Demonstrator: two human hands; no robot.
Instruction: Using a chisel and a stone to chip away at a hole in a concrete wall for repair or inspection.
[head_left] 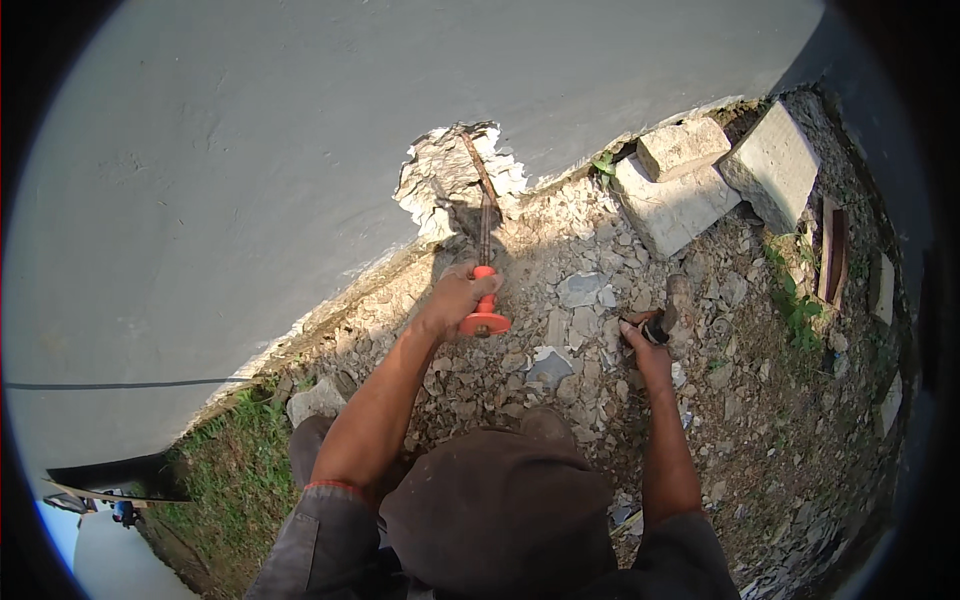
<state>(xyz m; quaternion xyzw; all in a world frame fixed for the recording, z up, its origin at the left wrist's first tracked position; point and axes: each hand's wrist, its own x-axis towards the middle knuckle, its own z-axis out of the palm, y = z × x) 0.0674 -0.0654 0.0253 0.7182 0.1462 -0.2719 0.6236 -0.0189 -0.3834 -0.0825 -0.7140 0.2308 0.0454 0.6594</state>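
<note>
My left hand [457, 302] is closed around the red guarded grip of a chisel [485, 277]. Its metal shaft points up into a broken patch [437, 185] low on the grey wall, where rough pale masonry shows. A thin rusty-brown strip [478, 165] runs through that patch, in line with the shaft; whether it is part of the chisel I cannot tell. On the right, my right hand [648, 345] grips the dark handle of a hammer [679, 297], held over the rubble and apart from the chisel. The fingers partly hide the handle.
Pale concrete blocks [682, 195] lean together at the wall's foot on the right. Broken stone and plaster chips [560, 370] cover the ground. Grass [240, 470] grows at the lower left, near a dark line [130, 384] along the wall. Wood pieces [832, 250] lie far right.
</note>
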